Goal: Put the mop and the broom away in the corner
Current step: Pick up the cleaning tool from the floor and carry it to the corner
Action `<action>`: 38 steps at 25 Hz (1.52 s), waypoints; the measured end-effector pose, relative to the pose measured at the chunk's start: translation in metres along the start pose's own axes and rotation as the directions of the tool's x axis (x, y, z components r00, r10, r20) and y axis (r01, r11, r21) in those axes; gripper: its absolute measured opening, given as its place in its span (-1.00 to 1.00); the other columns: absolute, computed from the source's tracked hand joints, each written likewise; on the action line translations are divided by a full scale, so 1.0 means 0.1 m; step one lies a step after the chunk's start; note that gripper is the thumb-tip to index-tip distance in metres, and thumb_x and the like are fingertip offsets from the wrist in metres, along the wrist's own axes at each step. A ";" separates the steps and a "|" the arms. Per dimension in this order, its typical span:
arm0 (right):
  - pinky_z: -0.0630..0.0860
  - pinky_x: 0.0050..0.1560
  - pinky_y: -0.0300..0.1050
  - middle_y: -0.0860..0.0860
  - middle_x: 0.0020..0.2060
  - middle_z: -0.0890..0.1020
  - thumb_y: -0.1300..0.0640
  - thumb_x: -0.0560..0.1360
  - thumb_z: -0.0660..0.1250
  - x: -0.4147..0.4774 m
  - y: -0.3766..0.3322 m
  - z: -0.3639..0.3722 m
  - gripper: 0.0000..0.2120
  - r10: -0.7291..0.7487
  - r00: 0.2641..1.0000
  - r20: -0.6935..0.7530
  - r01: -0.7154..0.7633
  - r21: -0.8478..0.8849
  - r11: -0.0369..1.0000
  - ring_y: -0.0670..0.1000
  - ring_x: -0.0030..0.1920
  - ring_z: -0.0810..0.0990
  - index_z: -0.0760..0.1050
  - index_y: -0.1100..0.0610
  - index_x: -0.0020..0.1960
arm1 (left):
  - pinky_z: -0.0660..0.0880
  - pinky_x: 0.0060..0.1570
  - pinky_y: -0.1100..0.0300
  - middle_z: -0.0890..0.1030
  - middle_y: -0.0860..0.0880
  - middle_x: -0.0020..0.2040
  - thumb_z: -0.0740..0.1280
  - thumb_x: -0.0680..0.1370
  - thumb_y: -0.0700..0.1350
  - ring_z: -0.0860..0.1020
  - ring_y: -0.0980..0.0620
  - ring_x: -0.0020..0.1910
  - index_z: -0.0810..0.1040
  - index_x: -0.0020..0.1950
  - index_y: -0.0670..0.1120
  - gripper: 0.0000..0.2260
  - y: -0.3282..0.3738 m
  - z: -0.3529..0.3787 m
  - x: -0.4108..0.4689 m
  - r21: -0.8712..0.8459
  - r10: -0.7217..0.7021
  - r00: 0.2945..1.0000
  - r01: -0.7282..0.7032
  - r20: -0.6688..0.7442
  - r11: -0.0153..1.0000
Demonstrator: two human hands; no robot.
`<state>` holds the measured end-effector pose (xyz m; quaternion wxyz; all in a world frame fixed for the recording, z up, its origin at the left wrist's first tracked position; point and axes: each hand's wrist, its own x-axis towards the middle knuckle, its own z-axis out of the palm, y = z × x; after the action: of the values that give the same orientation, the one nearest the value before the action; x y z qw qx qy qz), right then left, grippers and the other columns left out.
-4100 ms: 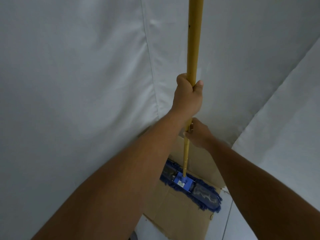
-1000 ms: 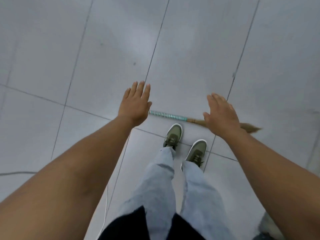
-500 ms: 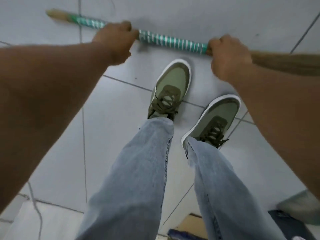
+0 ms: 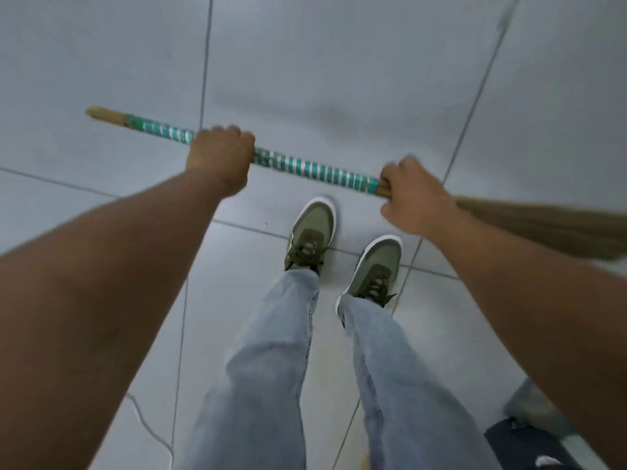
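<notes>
The broom [image 4: 315, 169] lies almost level in front of me, its handle wrapped in green and silver tape, its tan bristles [image 4: 549, 228] fanning off to the right. My left hand [image 4: 220, 157] is closed around the handle near its middle. My right hand [image 4: 415, 195] grips the spot where the tape ends and the bristles begin. The broom is held above the grey tiled floor [image 4: 339, 62], just beyond my green shoes [image 4: 312, 237]. The mop is not in view.
My legs in light blue jeans [image 4: 271, 368] fill the lower middle. A thin white cable [image 4: 149, 425] runs over the tiles at lower left. A dark blue object [image 4: 522, 442] and a greyish cloth-like shape [image 4: 532, 401] sit at the lower right corner.
Earlier both hands held the mop upright against the wall. A second ago they hovered open over the broom on the floor; now both grip it and it sits higher above the floor.
</notes>
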<state>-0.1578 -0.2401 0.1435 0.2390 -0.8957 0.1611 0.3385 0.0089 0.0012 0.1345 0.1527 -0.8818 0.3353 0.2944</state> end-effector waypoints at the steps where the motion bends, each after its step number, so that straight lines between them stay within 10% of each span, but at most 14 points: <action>1: 0.41 -0.15 -0.04 0.14 0.00 0.41 0.23 0.39 0.33 -0.27 -0.07 -0.29 -0.71 0.015 1.000 0.007 -0.015 0.035 0.999 0.18 -0.15 0.49 0.42 0.17 0.10 | 0.41 0.07 -0.11 0.55 -0.27 0.05 0.25 0.45 -0.27 0.53 -0.32 0.04 0.49 0.12 -0.21 -0.75 -0.01 -0.38 -0.15 -0.007 0.016 0.999 -0.016 -0.050 1.000; 14: 0.42 -0.15 -0.07 0.01 -0.12 0.49 0.21 0.36 0.31 -4.01 -0.39 -2.47 -0.82 0.494 0.807 -0.324 -0.314 0.472 0.823 0.07 -0.16 0.49 0.39 0.02 -0.09 | 0.07 0.43 -0.19 0.56 -0.08 0.13 0.21 0.49 -0.21 0.37 -0.16 0.28 0.54 0.17 -0.01 -0.71 1.11 -4.01 -2.16 0.029 0.334 0.840 -0.357 -0.428 0.934; 22: 0.42 -0.21 -0.09 -0.02 -0.16 0.48 0.21 0.35 0.31 -6.05 -0.41 -1.56 -0.84 0.884 0.353 -0.305 -0.352 0.832 0.428 0.04 -0.18 0.50 0.40 0.02 -0.12 | -0.19 0.44 -0.26 0.35 -0.10 0.42 0.20 0.48 -0.26 -0.03 -0.22 0.54 0.45 0.30 0.01 -0.59 3.18 -4.63 -3.20 0.324 0.772 0.399 -0.740 -0.495 0.590; 27: 0.43 -0.26 -0.17 -0.04 -0.21 0.52 0.22 0.33 0.33 -7.32 -0.64 -0.37 -0.83 0.987 0.014 -0.162 -0.297 0.941 0.159 0.02 -0.20 0.51 0.43 0.02 -0.14 | -0.16 0.44 -0.26 0.25 -0.10 0.48 0.17 0.49 -0.29 -0.12 -0.22 0.54 0.39 0.35 0.01 -0.55 4.55 -4.14 -4.58 0.505 0.950 0.023 -0.843 -0.312 0.187; 33: 0.40 -0.22 -0.16 -0.02 -0.19 0.51 0.16 0.35 0.34 -8.53 -1.08 1.36 -0.81 0.972 -0.192 0.135 -0.184 0.968 -0.170 0.06 -0.16 0.52 0.36 0.01 -0.13 | 0.00 0.46 -0.25 0.33 -0.11 0.45 0.21 0.53 -0.23 0.01 -0.24 0.53 0.42 0.33 0.01 -0.62 5.75 -2.79 -6.32 0.612 0.954 -0.301 -0.753 0.007 -0.242; 38: 0.47 -0.09 -0.03 0.09 -0.11 0.56 0.18 0.32 0.35 -9.30 -1.63 2.43 -0.82 0.902 -0.317 0.294 -0.092 0.937 -0.338 0.13 -0.05 0.55 0.41 0.11 -0.10 | -0.01 0.47 -0.21 0.30 -0.10 0.47 0.26 0.50 -0.23 0.02 -0.21 0.54 0.36 0.39 0.02 -0.54 6.20 -1.67 -7.56 0.595 0.876 -0.439 -0.657 0.199 -0.464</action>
<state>-0.8822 0.1442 0.6715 0.1942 -0.2597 0.9277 -0.1850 -0.7987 -0.1489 0.6899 -0.0251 -0.1656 0.9857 -0.0155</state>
